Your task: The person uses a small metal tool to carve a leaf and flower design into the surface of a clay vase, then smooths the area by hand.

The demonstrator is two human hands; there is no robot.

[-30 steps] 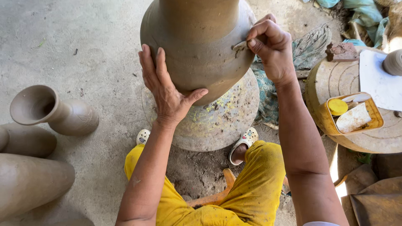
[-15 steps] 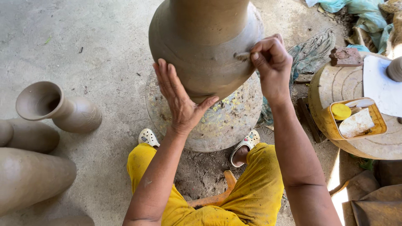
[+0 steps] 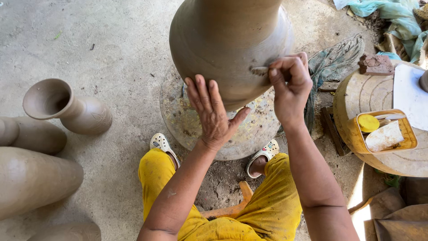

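Since half a second ago your head has leaned a little closer, so the large clay vase (image 3: 227, 49) fills more of the head view, while your hands have barely shifted on it. Your left hand (image 3: 214, 114) lies open and flat against the lower belly of the vase, fingers spread and pointing up, gripping nothing, only bracing the wall. Your right hand (image 3: 290, 85) is curled closed around a small trimming tool (image 3: 260, 70), whose tip touches the vase at its shoulder; I cannot quite tell from this angle whether it is a blade or a wooden rib. You have a short rough mark showing where the tip meets the clay, and the rest of the visible surface looks smooth and evenly shaped, so the body seems formed and the surface work only begun at this spot. The vase stands upright on the round stone turntable (image 3: 196, 125) between your feet in pale clogs (image 3: 161, 143). To your left, a smaller flared vase (image 3: 67, 107) and other grey pots lie on the concrete floor (image 3: 89, 35), well apart from you. To your right, a yellow tray (image 3: 408, 134) sits on a round wooden stump (image 3: 356, 96).
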